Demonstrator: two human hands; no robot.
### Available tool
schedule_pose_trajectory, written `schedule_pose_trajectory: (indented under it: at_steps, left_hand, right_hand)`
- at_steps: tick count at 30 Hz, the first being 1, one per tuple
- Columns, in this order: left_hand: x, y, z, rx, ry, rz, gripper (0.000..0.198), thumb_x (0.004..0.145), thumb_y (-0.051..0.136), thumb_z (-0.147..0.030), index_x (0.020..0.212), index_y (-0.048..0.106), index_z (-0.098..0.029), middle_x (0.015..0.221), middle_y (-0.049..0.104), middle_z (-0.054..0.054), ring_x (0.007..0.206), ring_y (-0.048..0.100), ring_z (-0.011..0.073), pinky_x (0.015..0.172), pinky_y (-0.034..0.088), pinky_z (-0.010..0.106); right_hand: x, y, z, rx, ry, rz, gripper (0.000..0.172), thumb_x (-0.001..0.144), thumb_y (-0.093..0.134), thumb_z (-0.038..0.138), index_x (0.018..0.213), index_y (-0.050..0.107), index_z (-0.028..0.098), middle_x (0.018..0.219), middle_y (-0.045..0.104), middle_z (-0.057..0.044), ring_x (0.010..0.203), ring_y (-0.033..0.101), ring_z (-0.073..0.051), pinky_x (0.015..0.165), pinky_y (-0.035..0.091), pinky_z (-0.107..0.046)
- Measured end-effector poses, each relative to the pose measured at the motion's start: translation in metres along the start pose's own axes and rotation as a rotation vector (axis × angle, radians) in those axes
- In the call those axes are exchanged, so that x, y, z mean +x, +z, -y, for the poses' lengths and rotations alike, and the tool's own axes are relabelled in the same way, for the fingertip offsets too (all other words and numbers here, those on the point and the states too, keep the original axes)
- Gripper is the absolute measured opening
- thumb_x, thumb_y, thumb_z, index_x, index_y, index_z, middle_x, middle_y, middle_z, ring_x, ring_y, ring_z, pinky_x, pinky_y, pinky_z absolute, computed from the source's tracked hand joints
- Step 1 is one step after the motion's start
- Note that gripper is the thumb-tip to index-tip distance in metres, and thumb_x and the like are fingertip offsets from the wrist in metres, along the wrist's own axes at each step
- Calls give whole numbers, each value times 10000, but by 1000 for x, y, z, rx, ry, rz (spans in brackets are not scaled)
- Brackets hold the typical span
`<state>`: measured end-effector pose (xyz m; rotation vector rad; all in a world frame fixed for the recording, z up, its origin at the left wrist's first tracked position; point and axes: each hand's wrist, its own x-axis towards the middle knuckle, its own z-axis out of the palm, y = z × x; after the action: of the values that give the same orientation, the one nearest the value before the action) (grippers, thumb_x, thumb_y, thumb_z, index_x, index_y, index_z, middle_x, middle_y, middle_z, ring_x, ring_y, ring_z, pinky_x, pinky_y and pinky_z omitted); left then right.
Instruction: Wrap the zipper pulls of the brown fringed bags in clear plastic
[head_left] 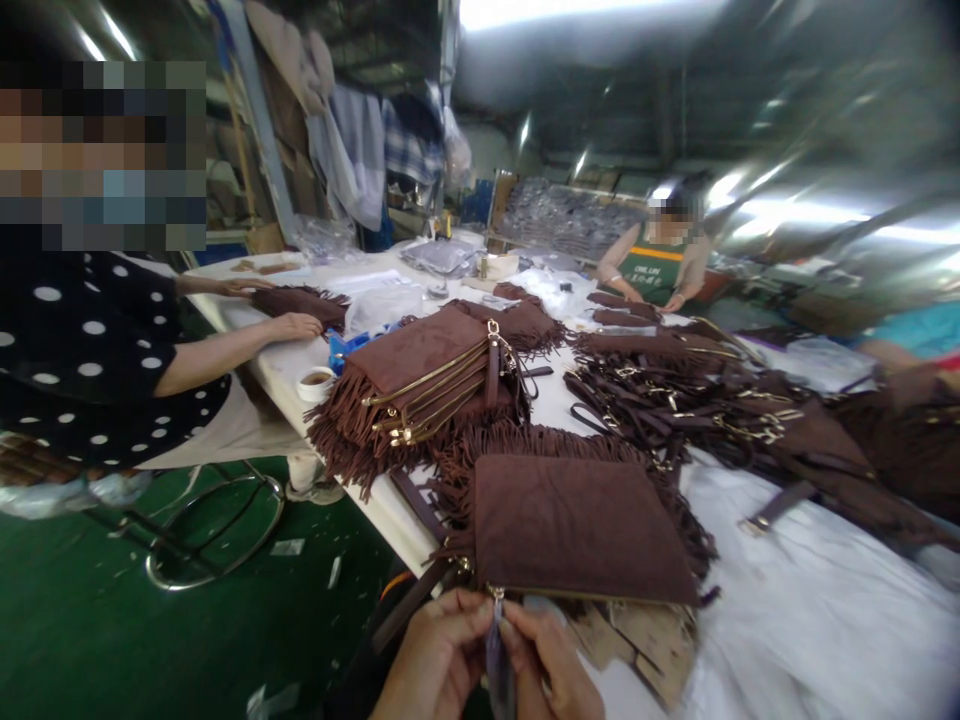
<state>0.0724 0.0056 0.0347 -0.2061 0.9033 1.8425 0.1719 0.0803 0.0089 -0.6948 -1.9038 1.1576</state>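
Note:
A brown fringed bag [577,525] lies flat in front of me, its zipper edge towards me and its fringe spread along the far and right sides. At the zipper's left end hangs a gold zipper pull with a thin greyish strip [494,650] on it. My left hand [439,650] pinches that strip from the left, fingers closed. From the right, my right hand [551,660] closes its thumb and fingers on the same strip. Whether the strip is leather or wrapped in plastic, I cannot tell. A brown strap [412,605] lies beside the bag's left corner.
Stacked fringed bags [427,350] stand beyond, near a cup [315,383]. Straps with gold clasps [675,400] are heaped at right, by white sheeting [817,610]. Cardboard [637,640] lies under my bag's near edge. Co-workers sit at left [97,350] and across the table [652,270].

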Motion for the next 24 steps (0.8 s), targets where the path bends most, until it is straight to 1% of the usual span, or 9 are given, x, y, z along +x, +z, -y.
schedule_pose_trajectory:
  at_steps: [3, 6, 8, 10, 12, 14, 20, 22, 24]
  left_hand:
    - [5, -3, 8, 10, 80, -5, 308, 533, 905, -271, 628, 652, -123, 635, 604, 12, 621, 568, 132, 659, 445, 243]
    - [9, -4, 14, 17, 114, -5, 310, 557, 892, -301, 647, 643, -140, 645, 593, -1, 617, 547, 124, 649, 437, 234]
    - [9, -2, 15, 15, 128, 12, 291, 586, 875, -299, 660, 637, -148, 663, 595, 0, 635, 551, 131, 658, 443, 238]
    - [6, 1, 12, 5, 126, 30, 271, 604, 861, -281, 676, 636, -147, 686, 596, 3, 656, 555, 132, 675, 443, 234]
    - [3, 3, 9, -5, 100, 42, 258, 612, 849, -263, 691, 634, -145, 695, 589, 4, 666, 556, 131, 675, 436, 228]
    - [0, 5, 5, -10, 76, 45, 251, 611, 837, -250, 699, 626, -146, 695, 588, 3, 672, 558, 132, 674, 433, 229]
    - [2, 1, 7, 51, 66, 68, 217, 673, 781, -272, 716, 603, -154, 686, 620, 16, 641, 571, 146, 650, 432, 257]
    - [4, 0, 8, 40, 59, 78, 197, 682, 771, -252, 718, 602, -155, 690, 628, 16, 642, 581, 148, 647, 431, 257]
    - [4, 0, 6, 16, 22, 96, 178, 670, 768, -220, 730, 614, -154, 697, 635, 17, 645, 589, 155, 645, 435, 264]
  right_hand:
    - [-6, 5, -9, -77, -125, -30, 220, 939, 516, 282, 1028, 712, 235, 842, 696, -50, 780, 670, -163, 700, 516, -214]
    - [-10, 8, -11, -142, -127, -40, 292, 981, 425, 297, 1080, 694, 238, 882, 697, -71, 822, 678, -163, 663, 517, -201]
    - [-11, 9, -9, -167, -108, -56, 319, 989, 402, 335, 1085, 691, 238, 916, 704, -77, 845, 683, -169, 690, 523, -212]
    - [-12, 8, -6, -197, -32, -95, 306, 966, 449, 394, 1084, 680, 230, 951, 720, -77, 863, 691, -189, 733, 532, -243]
    - [-11, 8, -2, -220, 98, -131, 324, 925, 512, 458, 1081, 658, 215, 932, 736, -68, 822, 703, -204, 720, 541, -259]
    - [-10, 7, 2, -208, 163, -133, 339, 902, 536, 490, 1059, 653, 213, 914, 742, -56, 791, 706, -205, 711, 544, -261]
    - [-9, 7, 6, -113, -88, -85, 234, 939, 505, 340, 1008, 705, 238, 907, 733, -55, 849, 681, -190, 776, 523, -263]
    - [-9, 6, 7, -84, -81, -75, 223, 927, 524, 317, 1012, 711, 232, 905, 732, -52, 856, 679, -185, 795, 519, -261]
    - [-9, 4, 10, -55, 22, -62, 220, 906, 556, 343, 1001, 718, 229, 935, 735, -47, 879, 680, -188, 810, 521, -260]
